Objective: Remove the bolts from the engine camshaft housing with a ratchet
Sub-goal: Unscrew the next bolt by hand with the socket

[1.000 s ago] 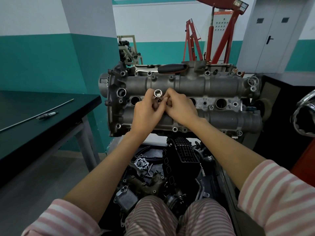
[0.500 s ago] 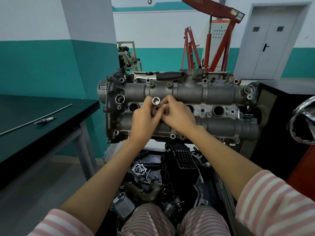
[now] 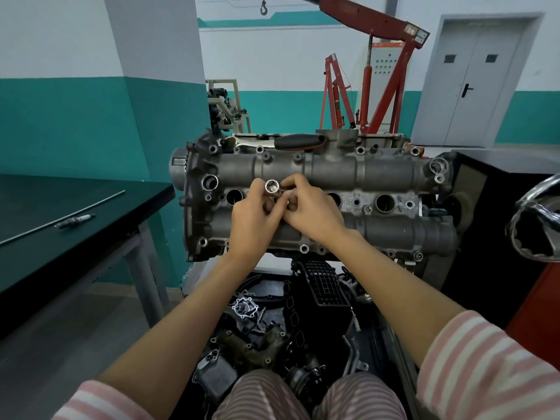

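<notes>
The grey camshaft housing (image 3: 378, 174) stands in front of me with several bolts along its edges. My left hand (image 3: 253, 219) holds a shiny socket (image 3: 272, 187) upright between thumb and fingers, its open end facing me. My right hand (image 3: 312, 212) meets it from the right and pinches the same socket's lower part with curled fingers. What lies between the fingers below the socket is hidden. The ratchet (image 3: 291, 141), with a black handle and chrome head, lies on top of the housing's far edge, untouched.
A dark workbench (image 3: 75, 237) at the left carries a thin rod (image 3: 60, 214) and a spark plug (image 3: 74, 221). Loose engine parts (image 3: 257, 334) fill a tray below the housing. A red engine hoist (image 3: 378, 80) stands behind. A chrome wheel (image 3: 536, 225) sticks in at the right.
Both hands stay together on the socket at the housing's middle; the fingers shifted slightly. The camera tilted up a little.
</notes>
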Demonstrator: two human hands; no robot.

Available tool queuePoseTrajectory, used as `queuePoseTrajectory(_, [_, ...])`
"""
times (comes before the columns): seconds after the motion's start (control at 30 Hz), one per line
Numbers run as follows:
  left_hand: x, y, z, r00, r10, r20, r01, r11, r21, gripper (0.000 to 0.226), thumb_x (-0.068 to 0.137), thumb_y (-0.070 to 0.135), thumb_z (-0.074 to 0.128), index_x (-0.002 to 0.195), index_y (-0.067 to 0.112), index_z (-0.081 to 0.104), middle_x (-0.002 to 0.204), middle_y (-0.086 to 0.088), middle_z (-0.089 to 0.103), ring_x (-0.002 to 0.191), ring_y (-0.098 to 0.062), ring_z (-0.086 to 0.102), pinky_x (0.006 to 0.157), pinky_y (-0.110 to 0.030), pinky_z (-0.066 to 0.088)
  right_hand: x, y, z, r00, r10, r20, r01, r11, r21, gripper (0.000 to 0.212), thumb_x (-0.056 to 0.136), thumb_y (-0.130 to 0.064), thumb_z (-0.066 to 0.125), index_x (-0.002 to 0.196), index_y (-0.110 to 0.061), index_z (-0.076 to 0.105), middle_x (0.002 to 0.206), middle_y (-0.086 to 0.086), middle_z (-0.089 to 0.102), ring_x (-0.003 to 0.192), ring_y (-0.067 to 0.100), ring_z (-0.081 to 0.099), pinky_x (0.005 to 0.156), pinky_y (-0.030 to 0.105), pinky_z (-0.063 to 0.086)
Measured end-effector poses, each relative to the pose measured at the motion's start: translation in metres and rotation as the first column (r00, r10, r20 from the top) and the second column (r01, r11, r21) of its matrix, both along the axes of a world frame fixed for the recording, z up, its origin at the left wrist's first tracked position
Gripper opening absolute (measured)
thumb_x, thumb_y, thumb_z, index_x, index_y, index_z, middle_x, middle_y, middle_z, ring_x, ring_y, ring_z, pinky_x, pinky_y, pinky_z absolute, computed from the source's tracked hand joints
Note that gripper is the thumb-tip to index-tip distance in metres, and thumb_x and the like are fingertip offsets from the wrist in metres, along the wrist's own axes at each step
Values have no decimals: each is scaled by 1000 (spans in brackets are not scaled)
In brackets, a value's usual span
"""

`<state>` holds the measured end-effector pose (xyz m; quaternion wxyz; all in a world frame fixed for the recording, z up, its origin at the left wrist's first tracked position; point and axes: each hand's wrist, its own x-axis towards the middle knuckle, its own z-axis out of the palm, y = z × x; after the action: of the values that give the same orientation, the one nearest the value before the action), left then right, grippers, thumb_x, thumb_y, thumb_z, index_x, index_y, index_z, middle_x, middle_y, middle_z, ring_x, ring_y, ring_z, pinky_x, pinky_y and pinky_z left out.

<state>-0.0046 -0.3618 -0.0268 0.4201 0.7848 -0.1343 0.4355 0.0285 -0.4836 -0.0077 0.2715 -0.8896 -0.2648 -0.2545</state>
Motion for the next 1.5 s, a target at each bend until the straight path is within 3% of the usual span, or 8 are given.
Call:
queuePoseTrajectory(0.17, [-5,0,1,998,-53,26,53,998,26,19,90,26,61,90,12,49,57,-7,54,51,-17,47,47,-27,38,0,-1,-1,999,-5,34,6,1000,-5,13,89,-27,52,88,-23,40,62,-11,52,57,13,47,46,24,27])
queuePoseTrajectory(0.3, [-8,0,2,997,-74,37,72,995,73,18,90,20,54,105,10,52,58,-9,56,50,-17,49,48,-28,39,-4,-2,-3,997,27,78,-23,999,-47,8,91,-24,47,97,-18,46,68,-6,58,63,18,54,51,29,31])
queuePoseTrajectory(0.5, [-3,-1,3,999,-15,29,14,1000,14,20,91,20,59,92,1,57,56,-6,55,50,-16,48,49,-27,38,-4,-1,0,999,11,44,-11,1000,9,31,88,-31,53,116,-21,47,63,-10,54,61,10,54,50,27,33])
queuePoseTrajectory(0.67, [-3,-2,2,1000,-17,11,17,999,-37,29,88,29,64,86,3,51,56,-11,53,53,-20,48,50,-28,38,-2,-1,0,999,-24,41,24,1000,-5,15,88,-32,53,89,-20,43,61,-10,51,65,20,56,46,26,24])
queuePoseTrajectory(0.87, [-6,1,2,998,-35,53,31,997,73,14,91,17,58,99,6,55,53,-5,51,49,-17,47,47,-24,36,-6,-1,-3,988,23,153,-8,996,-92,19,93,-23,44,107,-11,50,81,9,65,74,32,61,55,33,35])
queuePoseTrajectory(1.03, [-2,1,2,999,-33,33,34,999,-13,18,90,19,62,87,3,55,52,-7,51,52,-18,46,47,-20,34,-7,1,0,996,-4,84,5,1000,-16,36,88,-33,52,121,-20,45,71,-8,60,69,16,60,53,28,34])
queuePoseTrajectory(1.2, [0,0,1,998,-55,26,56,998,-40,28,88,29,64,80,8,49,54,-7,51,48,-13,43,47,-23,36,-4,-1,-1,996,-37,79,40,999,-36,20,90,-31,51,100,-14,49,71,-4,59,71,23,60,48,29,30])
queuePoseTrajectory(1.5, [-2,3,1,998,-57,37,56,998,32,16,90,20,61,91,5,57,52,-4,50,48,-14,44,46,-22,34,-8,-1,-3,980,17,198,6,993,-114,28,92,-20,44,118,-12,51,83,9,67,77,33,61,56,32,34])
